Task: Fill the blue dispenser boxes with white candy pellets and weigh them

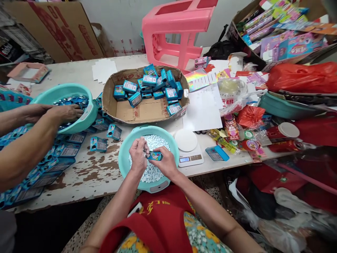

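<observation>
My left hand (138,154) is curled closed around some small candies at the mouth of a small blue candy box (155,156). The box is tilted on its side, and my right hand (167,164) grips its right end between thumb and fingers. Both hands are over a turquoise basin (123,158) of pale blue and white candies (152,174). Just right of the basin stands a white kitchen scale (190,160) with a lit display. A cardboard tray (123,114) behind the basin holds several blue boxes (149,80).
At left, a co-worker's hands (65,114) reach into another turquoise basin (91,117) of shiny blue pieces. Many blue boxes (67,149) line the table there. White paper (202,109), a blue plastic scoop-like piece (217,153) and a pink stool (181,38) are to the right.
</observation>
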Demonstrator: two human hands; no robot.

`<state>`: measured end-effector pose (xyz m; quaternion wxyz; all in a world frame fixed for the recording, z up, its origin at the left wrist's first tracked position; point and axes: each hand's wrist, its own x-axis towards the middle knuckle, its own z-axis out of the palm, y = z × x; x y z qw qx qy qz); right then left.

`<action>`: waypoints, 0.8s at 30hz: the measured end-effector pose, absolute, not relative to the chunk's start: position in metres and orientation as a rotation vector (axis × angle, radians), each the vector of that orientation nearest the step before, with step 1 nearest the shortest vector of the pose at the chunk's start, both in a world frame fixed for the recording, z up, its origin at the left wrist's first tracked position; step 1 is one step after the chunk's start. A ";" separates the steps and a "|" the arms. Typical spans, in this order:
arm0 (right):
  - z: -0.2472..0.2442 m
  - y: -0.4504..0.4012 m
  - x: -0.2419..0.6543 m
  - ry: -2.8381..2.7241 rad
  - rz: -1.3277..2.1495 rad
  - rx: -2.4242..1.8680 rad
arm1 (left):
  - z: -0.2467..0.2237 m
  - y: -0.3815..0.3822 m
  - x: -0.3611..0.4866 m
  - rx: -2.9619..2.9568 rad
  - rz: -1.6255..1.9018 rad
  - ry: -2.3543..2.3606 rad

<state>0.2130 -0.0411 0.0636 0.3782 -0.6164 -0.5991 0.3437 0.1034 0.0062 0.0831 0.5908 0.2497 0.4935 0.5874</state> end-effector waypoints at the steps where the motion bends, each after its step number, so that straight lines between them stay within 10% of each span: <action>1: 0.064 -0.041 0.214 -1.527 0.889 -1.556 | 0.084 0.007 0.102 0.566 1.360 1.140; 14: 0.056 -0.051 0.228 -1.322 1.045 -1.493 | 0.069 0.015 0.081 0.522 1.391 1.220; 24: 0.091 -0.060 0.289 -1.077 0.954 -1.551 | 0.009 -0.021 0.055 1.754 0.643 1.597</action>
